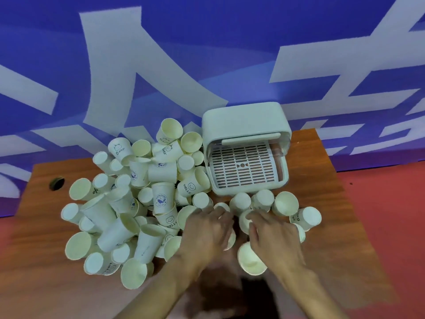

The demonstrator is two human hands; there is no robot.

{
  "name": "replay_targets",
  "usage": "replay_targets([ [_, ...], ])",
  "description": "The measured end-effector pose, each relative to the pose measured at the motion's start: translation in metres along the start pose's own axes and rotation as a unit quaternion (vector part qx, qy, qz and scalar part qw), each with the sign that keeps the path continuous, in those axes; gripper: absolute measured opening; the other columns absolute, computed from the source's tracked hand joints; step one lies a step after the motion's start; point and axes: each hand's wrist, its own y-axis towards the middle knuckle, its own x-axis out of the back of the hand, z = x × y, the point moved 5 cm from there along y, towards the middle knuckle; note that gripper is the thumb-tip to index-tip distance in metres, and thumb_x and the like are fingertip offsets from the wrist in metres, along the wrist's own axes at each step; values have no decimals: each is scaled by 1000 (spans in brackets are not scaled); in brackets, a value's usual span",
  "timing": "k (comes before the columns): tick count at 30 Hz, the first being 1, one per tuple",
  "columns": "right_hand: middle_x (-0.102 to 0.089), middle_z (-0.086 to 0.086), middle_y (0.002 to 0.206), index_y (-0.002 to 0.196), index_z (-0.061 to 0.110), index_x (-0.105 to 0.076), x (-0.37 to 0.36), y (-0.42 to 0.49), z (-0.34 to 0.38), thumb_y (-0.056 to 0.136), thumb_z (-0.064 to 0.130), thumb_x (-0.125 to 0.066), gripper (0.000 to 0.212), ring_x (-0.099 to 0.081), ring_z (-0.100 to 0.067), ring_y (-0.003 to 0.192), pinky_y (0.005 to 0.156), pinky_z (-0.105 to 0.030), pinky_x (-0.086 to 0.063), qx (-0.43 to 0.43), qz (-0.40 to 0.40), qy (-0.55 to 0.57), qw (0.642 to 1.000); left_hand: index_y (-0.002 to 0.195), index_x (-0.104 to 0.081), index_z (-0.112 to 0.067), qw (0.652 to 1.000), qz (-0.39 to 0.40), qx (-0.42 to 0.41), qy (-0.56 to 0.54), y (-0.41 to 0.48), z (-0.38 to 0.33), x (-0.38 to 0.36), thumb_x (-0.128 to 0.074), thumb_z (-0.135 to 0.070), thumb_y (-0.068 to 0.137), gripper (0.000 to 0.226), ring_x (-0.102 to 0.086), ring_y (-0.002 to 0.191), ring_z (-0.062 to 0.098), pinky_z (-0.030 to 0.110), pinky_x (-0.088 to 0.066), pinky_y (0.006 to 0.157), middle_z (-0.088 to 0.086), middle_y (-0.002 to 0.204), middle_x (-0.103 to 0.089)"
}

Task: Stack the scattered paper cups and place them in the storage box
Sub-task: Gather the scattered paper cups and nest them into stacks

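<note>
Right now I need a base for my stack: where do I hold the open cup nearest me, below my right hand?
Probably grip the cup at its near rim, coming from your side: thumb inside, fingers on the outer wall. Its mouth tilts toward you, clear of the pile, while its base points away under your right hand.

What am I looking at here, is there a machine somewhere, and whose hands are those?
There is no machine: a person works with bare hands, and the single picture comes from a camera worn on their head, looking down. On the wooden table lies a big heap of paper cups, beside a pale storage box that is open at the front, with a slatted tray inside. The left hand seems to curl round a cup. The right hand seems to grip another cup, but blur hides the exact grips.
</note>
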Motion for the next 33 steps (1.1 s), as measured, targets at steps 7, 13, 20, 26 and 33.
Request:
replay_targets([
  [7, -68, 7, 94, 101, 25, -65, 18, 138, 100, 90, 20, -53, 17, -67, -20, 78, 63, -31, -47, 121, -7, 22, 992, 92, -70, -19, 994, -8, 78, 81, 48, 136, 44, -61, -22, 86, 11, -62, 70, 24, 33, -46, 50, -1, 83, -66],
  [13, -71, -1, 100, 111, 19, -66, -9, 202, 150, 87, 25, -54, 27, -69, -29, 82, 66, -38, -53, 106, -16, 71, 992, 106, -68, -17, 990, -2, 84, 113, 74, 220, 55, -72, -17, 77, 28, -65, 74, 25, 30, -43, 46, 0, 98, -68],
  [20, -69, -2, 100, 110, 18, -60, -29, 241, 161, 95, 31, -51, 22, -68, -30, 86, 69, -37, -53, 18, -8, 37, 999, 112, -61, -16, 985, 63, -46, 154, 117, 255, 34, -65, 2, 72, 44, -60, 73, 24, 30, -35, 44, 1, 115, -61],
  [26, -73, 5, 90, 106, 24, -61, -55, 253, 166, 92, 37, -53, 21, -68, -24, 87, 69, -33, -52, -51, 39, 108, 992, 70, -60, -22, 970, 94, -69, 211, 128, 269, 21, -79, -4, 50, 32, -45, 52, 18, 26, -17, 47, -5, 64, -53],
  [33, -67, 20, 97, 114, 35, -65, -41, 242, 178, 89, 37, -64, 25, -64, -5, 85, 76, -28, -48, -106, 22, 276, 955, 67, -61, -17, 985, 22, -29, 168, 110, 283, 42, -78, -6, 65, 21, -46, 54, 23, 28, -22, 50, -1, 58, -50],
])
